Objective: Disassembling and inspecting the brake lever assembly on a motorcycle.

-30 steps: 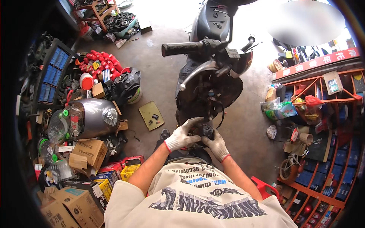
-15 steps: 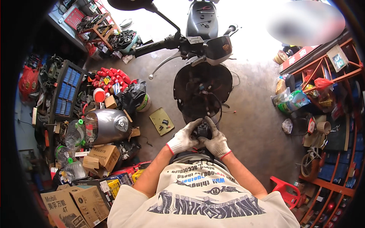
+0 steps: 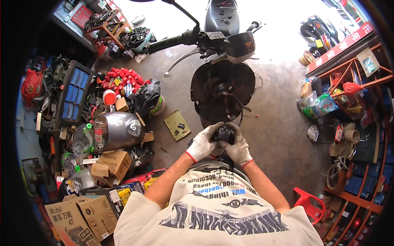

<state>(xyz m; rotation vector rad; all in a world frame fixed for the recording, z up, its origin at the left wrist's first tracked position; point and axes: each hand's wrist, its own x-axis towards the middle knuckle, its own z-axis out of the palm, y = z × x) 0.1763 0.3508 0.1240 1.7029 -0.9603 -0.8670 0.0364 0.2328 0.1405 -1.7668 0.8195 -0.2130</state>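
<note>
Both gloved hands closed on a small black component, held in front of the stripped scooter front.

Over the last second the view had swung so the scooter's open headlight housing (image 3: pixel 223 92) sat straight ahead; the left hand (image 3: pixel 202 144) and right hand (image 3: pixel 237 148) kept the same hold on the black component (image 3: pixel 223 134), so the work appeared unchanged. Each grip was wrapped tightly around the part from its own side, just below the housing and above the concrete floor (image 3: pixel 279 135). The gloves hid most of the component; its exact kind, and any wiring to it, could not be made out.
</note>
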